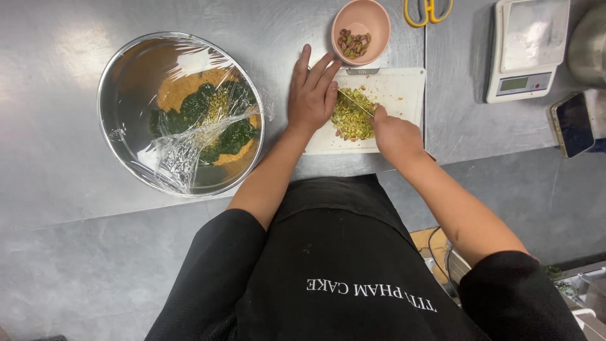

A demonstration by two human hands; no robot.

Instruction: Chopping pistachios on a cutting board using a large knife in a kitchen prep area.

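Note:
A white cutting board point(404, 88) lies on the steel counter with a heap of chopped green pistachios point(352, 117) on it. My right hand point(394, 132) grips the handle of a knife point(355, 102) whose blade rests across the heap. My left hand point(312, 91) lies flat with fingers spread, pressing on the blade's tip side at the board's left edge. A pink bowl point(372, 19) holding several whole pistachios stands just beyond the board.
A large steel bowl point(126, 69) partly covered with cling film, holding green and tan mixture, sits at the left. Yellow-handled scissors point(428, 11), a white kitchen scale point(527, 50) and a dark phone point(573, 123) lie at the back right.

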